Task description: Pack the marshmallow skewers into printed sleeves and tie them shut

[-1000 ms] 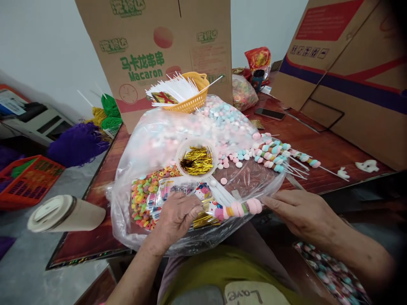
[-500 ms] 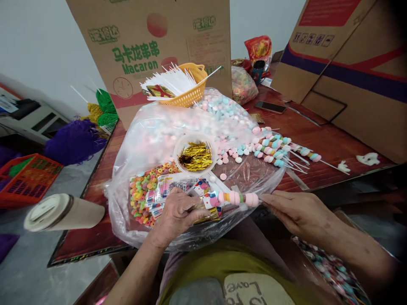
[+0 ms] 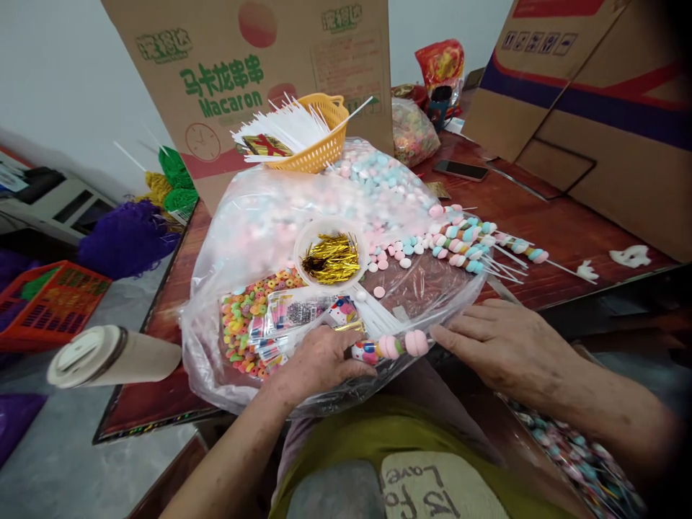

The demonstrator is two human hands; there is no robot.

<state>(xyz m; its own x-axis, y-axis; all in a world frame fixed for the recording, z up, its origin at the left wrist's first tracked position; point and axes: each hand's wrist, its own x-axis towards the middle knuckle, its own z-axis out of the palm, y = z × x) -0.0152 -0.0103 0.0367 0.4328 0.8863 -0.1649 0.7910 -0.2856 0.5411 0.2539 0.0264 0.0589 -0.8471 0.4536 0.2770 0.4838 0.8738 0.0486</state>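
Between the two hands there's a marshmallow skewer [image 3: 403,344] lying sideways, pink end to the right. Left hand [image 3: 320,364] has thumb and fingers clamped on its wrapped end. Right hand [image 3: 505,344] has its fingers stretched out right by the pink tip; honestly can't tell if they're pinching anything. Just beyond the left hand: printed packets [image 3: 298,310], colourful rings [image 3: 238,324] left of those, then a tub [image 3: 364,249] of gold strips [image 3: 331,261]. Past the right hand, a pile of loaded skewers [image 3: 466,244].

Candy skewer [image 3: 416,343] with pink bands
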